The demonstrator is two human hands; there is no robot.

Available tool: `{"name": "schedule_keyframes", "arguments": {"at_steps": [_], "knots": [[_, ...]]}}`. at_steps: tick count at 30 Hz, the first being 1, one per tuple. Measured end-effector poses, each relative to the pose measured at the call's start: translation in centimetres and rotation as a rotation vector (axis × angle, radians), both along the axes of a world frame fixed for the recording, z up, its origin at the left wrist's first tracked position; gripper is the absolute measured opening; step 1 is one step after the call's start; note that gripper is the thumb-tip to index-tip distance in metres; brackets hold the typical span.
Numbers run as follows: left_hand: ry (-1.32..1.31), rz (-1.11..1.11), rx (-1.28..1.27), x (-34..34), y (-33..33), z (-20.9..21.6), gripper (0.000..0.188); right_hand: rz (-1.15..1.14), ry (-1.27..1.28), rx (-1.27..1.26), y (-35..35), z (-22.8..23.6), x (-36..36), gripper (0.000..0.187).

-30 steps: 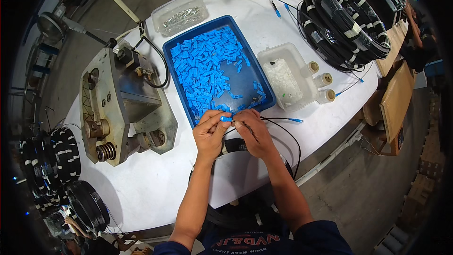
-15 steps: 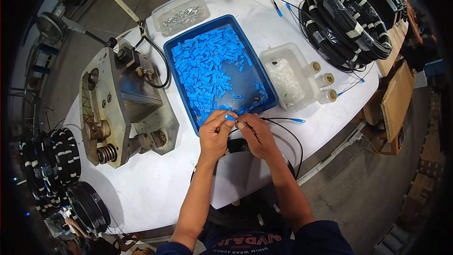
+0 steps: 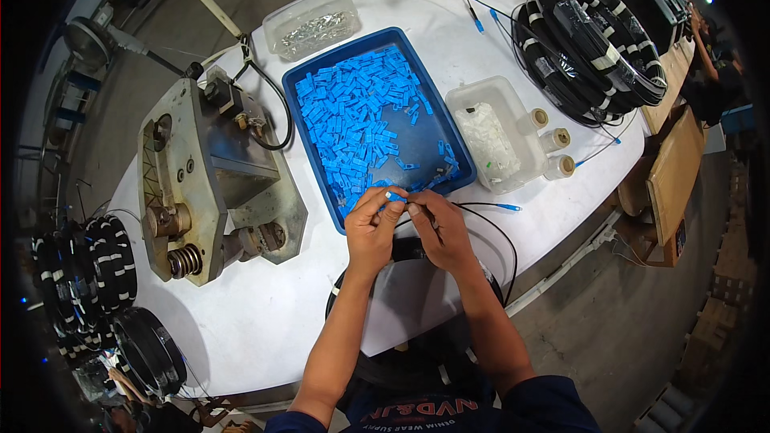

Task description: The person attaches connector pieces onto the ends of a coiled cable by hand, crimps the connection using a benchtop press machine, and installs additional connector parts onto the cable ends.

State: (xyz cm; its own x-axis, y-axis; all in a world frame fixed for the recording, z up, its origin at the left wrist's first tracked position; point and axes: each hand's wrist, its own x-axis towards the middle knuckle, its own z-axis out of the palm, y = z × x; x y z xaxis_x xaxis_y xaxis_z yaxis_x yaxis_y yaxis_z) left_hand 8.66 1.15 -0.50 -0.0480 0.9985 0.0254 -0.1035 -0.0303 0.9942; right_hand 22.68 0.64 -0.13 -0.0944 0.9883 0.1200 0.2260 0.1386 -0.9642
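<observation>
My left hand point(image 3: 373, 232) is closed in a pinch on a small blue connector piece point(image 3: 393, 197), whose pale end shows above the thumb. My right hand point(image 3: 441, 231) is closed too, its fingertips meeting the connector's right side; what they grip is hidden between the fingers. Both hands are over the near edge of a blue tray point(image 3: 346, 228) that holds a heap of loose blue connector housings point(image 3: 353, 112). Beside my right hand a black cable point(image 3: 499, 234) curves down toward my lap. Another cable end with a blue connector point(image 3: 508, 208) points right on the table.
A metal press-like fixture point(image 3: 200, 184) stands at left. Behind the tray is a clear box of small metal parts point(image 3: 313, 30); right of it, a box of white pieces point(image 3: 489, 140) and several small cups point(image 3: 555, 139). Coiled black cables point(image 3: 589, 40) lie far right, others point(image 3: 84, 281) at left.
Both hands stay together at the connector, with its pale end now tipped more into view. The whole scene has shifted slightly right in the picture.
</observation>
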Motion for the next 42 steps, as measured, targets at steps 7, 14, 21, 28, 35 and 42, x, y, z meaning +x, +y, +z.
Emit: {"name": "schedule_keyframes", "arguments": {"at_steps": [7, 14, 21, 28, 35, 42], "knots": [[-0.389, 0.004, -0.18, -0.6, 0.4, -0.3, 0.02, -0.146, 0.141, 0.05, 0.4, -0.1, -0.8, 0.017], [-0.468, 0.04, -0.245, -0.8, 0.7, 0.2, 0.022, -0.13, 0.04, 0.109, 0.5, 0.2, -0.3, 0.02], [-0.426, -0.052, -0.173, -1.1, 0.7, -0.2, 0.02, -0.176, -0.017, 0.131, 0.3, 0.4, -0.3, 0.017], [-0.389, -0.055, -0.192, -0.9, 0.7, -0.2, 0.018, -0.195, -0.004, 0.135, 0.5, 0.6, -0.3, 0.018], [-0.399, -0.069, -0.2, -1.1, 0.7, -0.2, 0.019, -0.169, -0.041, 0.164, 0.6, 0.8, -0.2, 0.02], [-0.35, -0.088, -0.202, -1.1, 0.7, -0.4, 0.021, -0.205, -0.056, 0.183, 0.6, 0.6, -0.3, 0.019]]}}
